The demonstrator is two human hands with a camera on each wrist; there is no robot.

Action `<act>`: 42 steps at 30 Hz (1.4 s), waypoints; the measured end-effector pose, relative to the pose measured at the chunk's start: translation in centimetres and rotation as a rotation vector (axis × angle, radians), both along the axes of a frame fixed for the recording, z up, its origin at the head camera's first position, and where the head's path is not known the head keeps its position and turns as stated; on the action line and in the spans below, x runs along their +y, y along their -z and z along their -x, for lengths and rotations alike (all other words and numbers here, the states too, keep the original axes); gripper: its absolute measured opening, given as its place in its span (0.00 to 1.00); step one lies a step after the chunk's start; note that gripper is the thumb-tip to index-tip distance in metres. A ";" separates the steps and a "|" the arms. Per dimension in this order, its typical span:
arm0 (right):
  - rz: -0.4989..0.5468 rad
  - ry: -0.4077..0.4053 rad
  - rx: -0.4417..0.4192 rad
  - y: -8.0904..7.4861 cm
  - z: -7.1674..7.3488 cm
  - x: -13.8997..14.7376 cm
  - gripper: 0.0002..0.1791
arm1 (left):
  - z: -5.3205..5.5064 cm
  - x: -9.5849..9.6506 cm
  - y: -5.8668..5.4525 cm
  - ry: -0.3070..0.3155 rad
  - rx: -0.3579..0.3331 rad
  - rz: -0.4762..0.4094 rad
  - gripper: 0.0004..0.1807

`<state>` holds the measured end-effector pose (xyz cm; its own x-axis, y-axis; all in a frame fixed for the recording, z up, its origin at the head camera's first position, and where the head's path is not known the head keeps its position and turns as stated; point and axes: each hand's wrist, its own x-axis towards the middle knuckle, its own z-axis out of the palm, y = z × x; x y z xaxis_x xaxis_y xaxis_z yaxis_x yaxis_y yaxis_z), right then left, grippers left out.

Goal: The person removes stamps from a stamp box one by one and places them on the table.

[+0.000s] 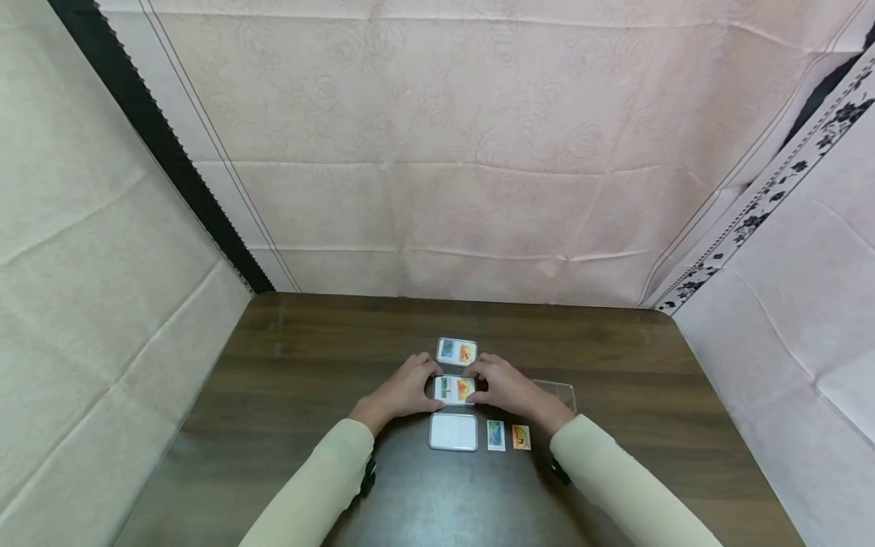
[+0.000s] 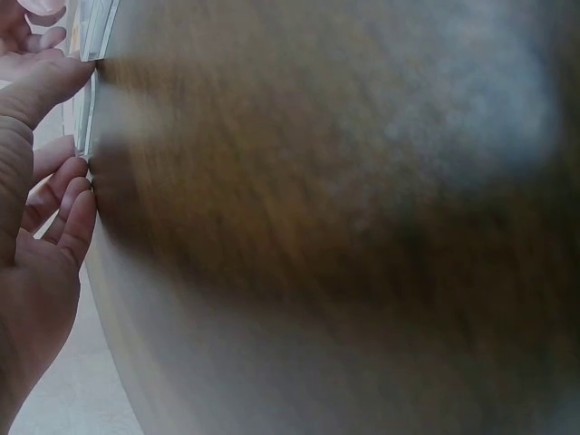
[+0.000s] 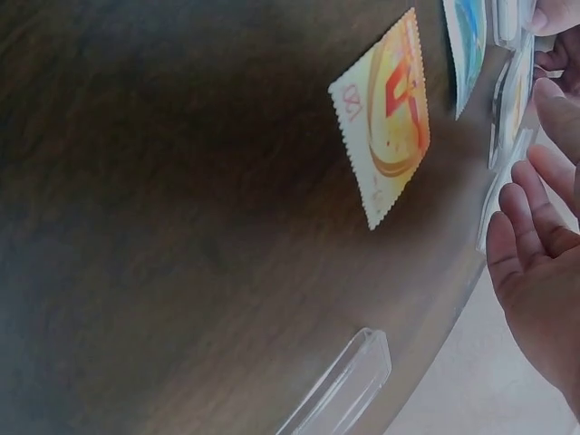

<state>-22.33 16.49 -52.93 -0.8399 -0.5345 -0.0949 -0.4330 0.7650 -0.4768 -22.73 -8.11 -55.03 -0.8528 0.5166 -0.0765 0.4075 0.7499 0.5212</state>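
Observation:
The middle one of a column of flat clear plastic cases (image 1: 454, 390) lies on the table, with two stamps in it, one green-blue and one orange. My left hand (image 1: 409, 386) holds its left side, thumb at the near corner and fingers at the far corner. On the opposite side my right hand (image 1: 504, 387) holds the same case with thumb and fingers. In the left wrist view, the left thumb (image 2: 54, 86) and fingertips meet the case's edge. The right wrist view shows the right hand's fingers (image 3: 535, 213) bent beside the cases.
Beyond the hands lies another case (image 1: 456, 352) with two stamps. Nearer sits a white-looking case (image 1: 453, 432). Beside it lie a loose blue stamp (image 1: 496, 436) and a loose orange stamp (image 1: 521, 437). A transparent box part (image 1: 563, 393) is right of the right hand. Cloth (image 1: 478, 190) hangs behind the table.

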 end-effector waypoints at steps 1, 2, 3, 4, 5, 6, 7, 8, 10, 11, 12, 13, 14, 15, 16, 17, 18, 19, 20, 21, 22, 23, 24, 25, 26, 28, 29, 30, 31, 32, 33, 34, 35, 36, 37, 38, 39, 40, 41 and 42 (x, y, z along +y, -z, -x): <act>-0.006 -0.001 0.000 0.1 0.1 -0.1 0.23 | 0.0 0.0 0.0 0.000 -0.001 0.000 0.31; -0.007 -0.002 -0.003 0.1 0.1 -0.1 0.23 | 0.0 0.0 0.0 0.001 -0.001 -0.002 0.31; -0.006 0.000 -0.009 0.1 0.1 -0.2 0.23 | 0.0 0.0 0.0 0.002 0.000 -0.002 0.31; -0.007 0.003 -0.011 0.2 0.2 -0.2 0.23 | 0.0 0.0 0.0 0.002 -0.001 0.001 0.31; -0.005 0.004 -0.012 0.2 0.2 -0.2 0.23 | 0.0 0.0 0.0 0.002 0.000 0.003 0.31; -0.006 0.006 -0.012 0.2 0.2 -0.3 0.23 | 0.0 0.0 0.0 0.002 0.001 0.005 0.31; -0.008 0.007 -0.012 0.2 0.3 -0.3 0.22 | 0.0 0.0 0.0 0.003 0.002 0.004 0.32; -0.011 0.008 -0.009 0.3 0.3 -0.4 0.22 | 0.1 0.0 0.1 0.004 0.003 0.006 0.32; -0.019 0.009 -0.004 0.3 0.4 -0.4 0.22 | 0.1 0.0 0.1 0.004 0.007 0.009 0.32; -0.021 0.008 -0.003 0.3 0.4 -0.5 0.22 | 0.1 0.0 0.1 0.005 0.009 0.009 0.32; -0.021 0.008 -0.002 0.4 0.4 -0.5 0.22 | 0.1 0.0 0.1 0.006 0.009 0.008 0.32; -0.021 0.008 -0.003 0.4 0.4 -0.5 0.21 | 0.1 0.0 0.1 0.008 0.011 0.009 0.32; -0.024 0.010 -0.002 0.4 0.5 -0.5 0.21 | 0.1 0.0 0.1 0.008 0.012 0.008 0.32; -0.025 0.011 -0.003 0.4 0.5 -0.6 0.21 | 0.1 0.0 0.0 0.009 0.014 0.007 0.32; -0.024 0.012 -0.006 0.5 0.5 -0.6 0.20 | 0.1 0.0 0.0 0.010 0.015 0.007 0.32; -0.023 0.015 -0.009 0.5 0.6 -0.6 0.20 | 0.1 0.0 0.0 0.012 0.014 0.006 0.32; -0.023 0.018 -0.013 0.5 0.6 -0.6 0.20 | 0.1 0.0 0.0 0.011 0.014 0.004 0.32; -0.024 0.022 -0.018 0.4 0.6 -0.7 0.19 | 0.1 0.0 0.0 0.011 0.013 0.004 0.32; -0.023 0.024 -0.023 0.4 0.6 -0.7 0.19 | 0.1 0.0 -0.1 0.010 0.012 0.002 0.32; -0.020 0.026 -0.029 0.4 0.6 -0.7 0.19 | 0.1 0.0 -0.1 0.010 0.013 0.004 0.32; -0.019 0.028 -0.034 0.4 0.7 -0.8 0.18 | 0.1 0.0 -0.1 0.009 0.013 0.005 0.32; -0.021 0.030 -0.038 0.4 0.7 -0.8 0.18 | 0.1 0.0 -0.1 0.008 0.011 0.006 0.32; -0.020 0.033 -0.042 0.3 0.7 -0.8 0.18 | 0.1 0.0 -0.1 0.008 0.011 0.007 0.32; -0.016 0.035 -0.046 0.3 0.7 -0.8 0.17 | 0.1 0.0 -0.1 0.008 0.011 0.010 0.32; -0.015 0.037 -0.049 0.3 0.7 -0.8 0.17 | 0.1 0.0 -0.1 0.008 0.011 0.012 0.32; -0.013 0.044 -0.053 0.3 0.7 -0.9 0.17 | 0.1 0.0 -0.1 0.009 0.011 0.015 0.32; -0.010 0.048 -0.056 0.3 0.7 -0.9 0.17 | 0.1 0.0 -0.1 0.010 0.011 0.016 0.32; -0.006 0.053 -0.060 0.3 0.7 -0.9 0.17 | 0.1 0.0 -0.1 0.010 0.011 0.017 0.32; -0.005 0.057 -0.062 0.3 0.7 -0.9 0.17 | 0.1 0.0 -0.1 0.011 0.012 0.018 0.32; -0.003 0.062 -0.065 0.3 0.7 -1.0 0.18 | 0.0 0.0 -0.2 0.011 0.012 0.019 0.31; -0.001 0.066 -0.066 0.3 0.7 -1.0 0.18 | 0.0 0.0 -0.2 0.011 0.011 0.020 0.31; 0.002 0.072 -0.070 0.3 0.7 -1.0 0.18 | 0.0 0.0 -0.2 0.011 0.010 0.019 0.31; 0.003 0.077 -0.074 0.2 0.7 -1.0 0.18 | 0.0 0.0 -0.3 0.009 0.008 0.019 0.31; 0.007 0.082 -0.078 0.2 0.7 -1.0 0.18 | -0.1 0.0 -0.3 0.008 0.007 0.019 0.31; 0.013 0.084 -0.082 0.2 0.7 -1.0 0.19 | -0.1 0.0 -0.3 0.006 0.006 0.020 0.31; 0.017 0.087 -0.086 0.2 0.7 -1.0 0.19 | -0.1 0.0 -0.3 0.006 0.007 0.019 0.31; 0.023 0.089 -0.090 0.2 0.7 -1.0 0.19 | -0.1 0.0 -0.3 0.007 0.007 0.018 0.31; 0.030 0.088 -0.094 0.3 0.8 -1.0 0.18 | -0.1 0.0 -0.3 0.008 0.009 0.017 0.32; 0.038 0.085 -0.098 0.3 0.8 -0.9 0.18 | 0.0 0.0 -0.3 0.010 0.013 0.016 0.31; 0.047 0.081 -0.101 0.3 0.8 -0.9 0.17 | 0.0 0.0 -0.2 0.012 0.016 0.017 0.31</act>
<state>-23.17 15.62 -53.26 -0.8678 -0.4714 -0.1574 -0.3192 0.7714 -0.5505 -22.75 -8.08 -54.80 -0.8477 0.5256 -0.0713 0.4249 0.7534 0.5019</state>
